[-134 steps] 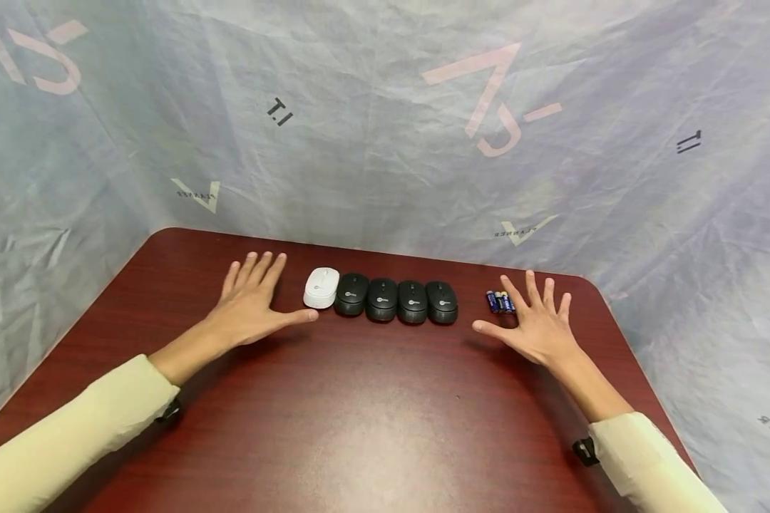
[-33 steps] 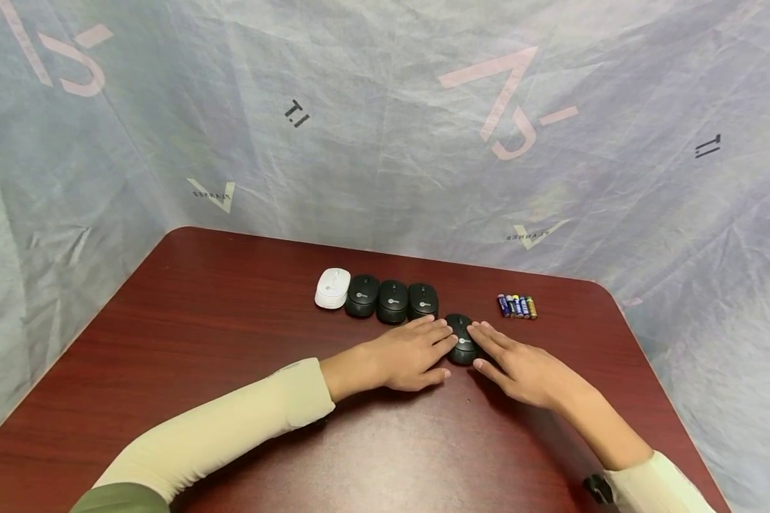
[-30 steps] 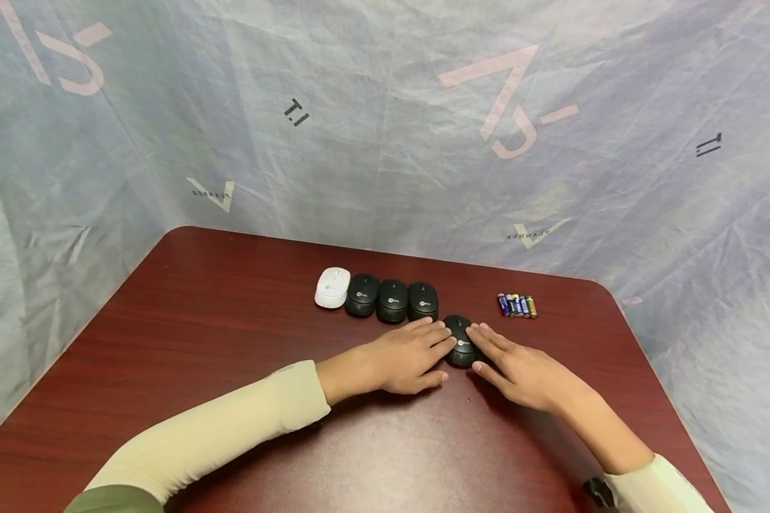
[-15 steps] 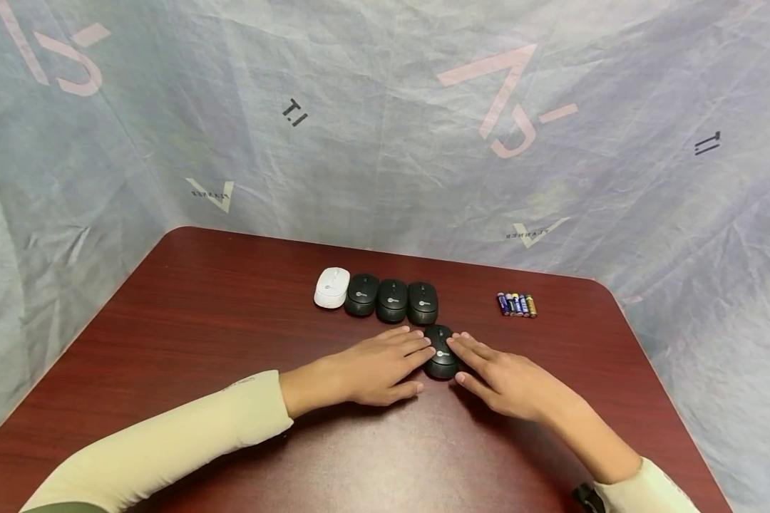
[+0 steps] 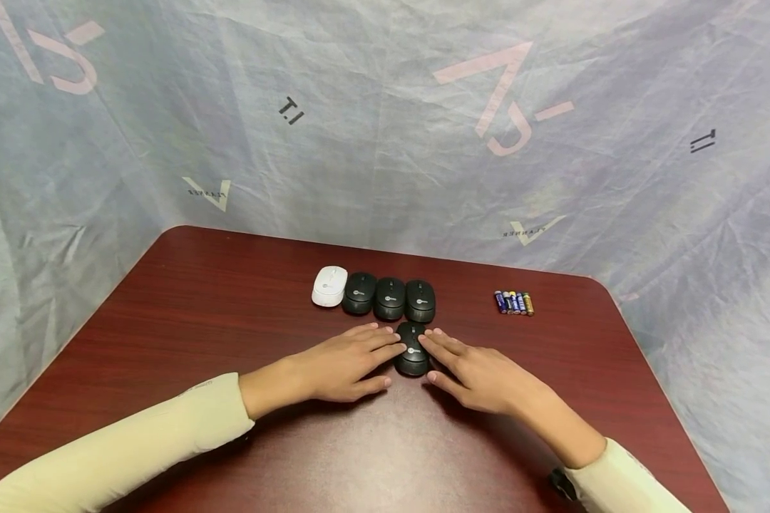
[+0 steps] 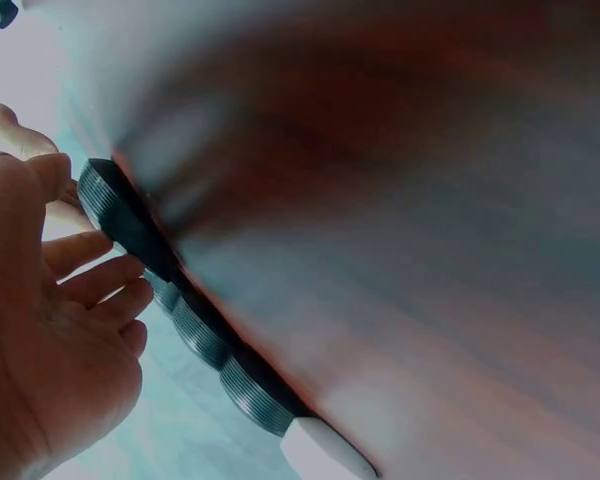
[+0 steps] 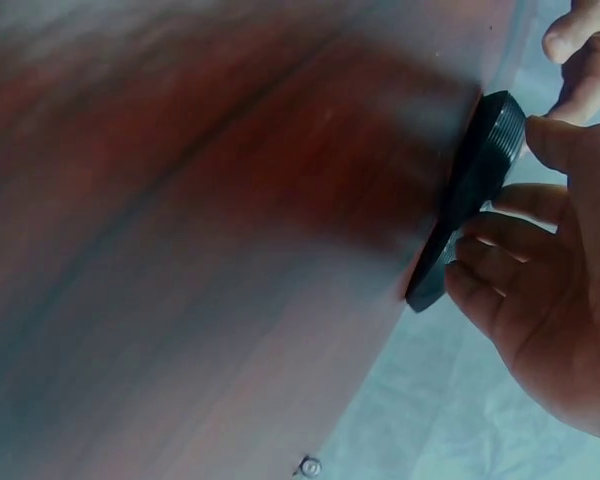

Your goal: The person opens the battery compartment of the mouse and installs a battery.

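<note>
A black computer mouse [image 5: 413,350] lies on the table between my two hands, just in front of a row of other mice. My left hand [image 5: 346,363] touches its left side with extended fingers, palm down. From the right, my right hand [image 5: 481,374] rests its fingertips on the mouse's other side, fingers nearly straight. Both wrist views show the same mouse [image 6: 125,215] on edge, with fingers beside it and not wrapped round it. Behind it stand a white mouse [image 5: 330,286] and three black mice [image 5: 390,298] side by side.
Several small batteries [image 5: 514,303] lie in a row to the right on the dark red table [image 5: 244,299]. A grey printed cloth [image 5: 359,142] hangs behind the table and along its sides.
The rightmost black mouse has left the row. Over the last second both hands have slid it left and slightly nearer, to just in front of the remaining row.
</note>
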Motion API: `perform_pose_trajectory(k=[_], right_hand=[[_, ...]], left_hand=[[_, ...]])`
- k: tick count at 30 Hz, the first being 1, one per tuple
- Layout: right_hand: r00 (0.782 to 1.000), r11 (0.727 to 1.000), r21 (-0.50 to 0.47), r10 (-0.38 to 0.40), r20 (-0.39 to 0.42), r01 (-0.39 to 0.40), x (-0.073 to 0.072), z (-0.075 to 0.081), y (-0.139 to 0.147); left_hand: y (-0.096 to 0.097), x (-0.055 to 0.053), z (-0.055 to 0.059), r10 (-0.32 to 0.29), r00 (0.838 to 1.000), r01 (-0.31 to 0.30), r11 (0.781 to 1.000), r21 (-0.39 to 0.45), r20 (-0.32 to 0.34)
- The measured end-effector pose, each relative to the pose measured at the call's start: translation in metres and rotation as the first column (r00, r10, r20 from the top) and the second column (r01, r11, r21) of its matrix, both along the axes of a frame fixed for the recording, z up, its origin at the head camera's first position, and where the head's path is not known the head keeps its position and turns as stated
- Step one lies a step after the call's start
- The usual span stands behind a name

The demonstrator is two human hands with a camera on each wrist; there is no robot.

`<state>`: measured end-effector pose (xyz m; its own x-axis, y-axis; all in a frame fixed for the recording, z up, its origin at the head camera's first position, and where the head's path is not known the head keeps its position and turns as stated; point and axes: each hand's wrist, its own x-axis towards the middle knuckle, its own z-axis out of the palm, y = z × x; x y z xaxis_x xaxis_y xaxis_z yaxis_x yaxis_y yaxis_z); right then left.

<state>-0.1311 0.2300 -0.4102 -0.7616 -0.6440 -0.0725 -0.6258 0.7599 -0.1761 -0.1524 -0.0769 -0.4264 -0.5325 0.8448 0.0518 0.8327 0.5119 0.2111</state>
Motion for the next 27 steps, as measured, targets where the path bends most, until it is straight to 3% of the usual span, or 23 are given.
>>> perform_pose_trajectory(k=[11,19,27], right_hand=[[0.999,1.000,-0.019,-0.002,-0.049,0.001,-0.004,-0.004,-0.023],[0.998,0.999,-0.048,-0.006,-0.054,0.004,-0.007,-0.002,-0.019],[0.999,0.998,-0.056,-0.014,-0.040,0.012,-0.015,-0.006,-0.013]], left_hand=[[-0.014,0.001,0.002,0.042,0.999,-0.042,0.999,0.025,0.000],[-0.009,0.000,-0.002,0.105,0.993,-0.101,0.992,0.075,-0.055],[0.000,-0.001,-0.006,0.197,0.980,-0.193,0.977,0.087,-0.034]])
